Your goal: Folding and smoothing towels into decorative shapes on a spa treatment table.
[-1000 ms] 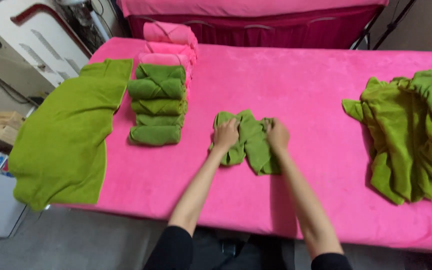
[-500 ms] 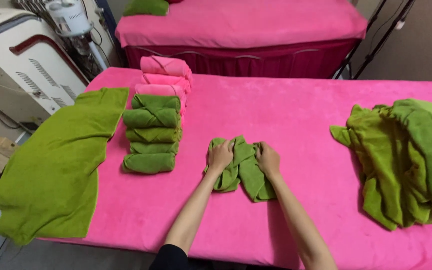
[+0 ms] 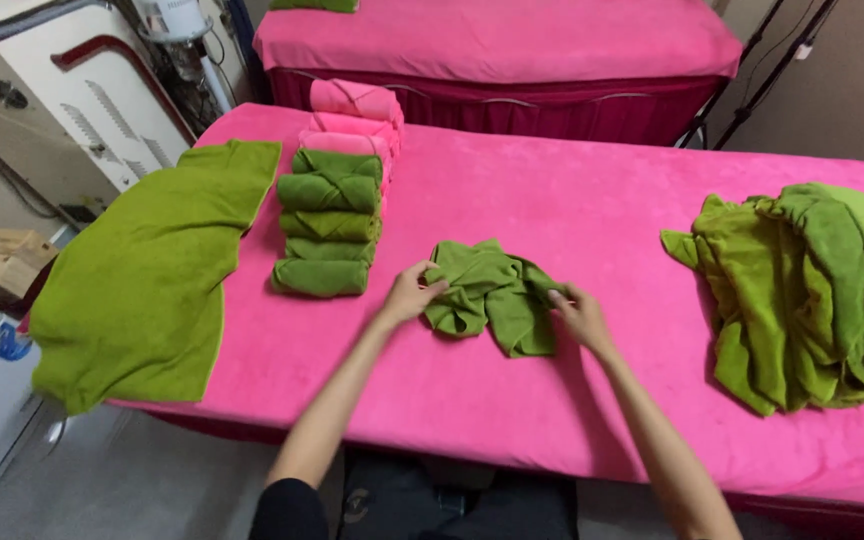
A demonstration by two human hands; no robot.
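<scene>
A small crumpled green towel [image 3: 490, 293] lies on the pink-covered table [image 3: 572, 200] in front of me. My left hand [image 3: 410, 292] grips its left edge. At the towel's right edge my right hand [image 3: 578, 316] pinches the cloth. Left of the towel stands a row of several rolled green towels [image 3: 327, 220], with rolled pink towels [image 3: 354, 118] behind them.
A large green towel [image 3: 157, 265] lies spread over the table's left end and hangs off the edge. A heap of loose green towels [image 3: 812, 285] sits at the right. A second pink table [image 3: 502, 40] stands behind, and a white machine [image 3: 62, 100] at far left.
My hands have moved apart along the small green towel, and it has loosened from a tighter bundle into a wider, crumpled shape. The camera has shifted slightly.
</scene>
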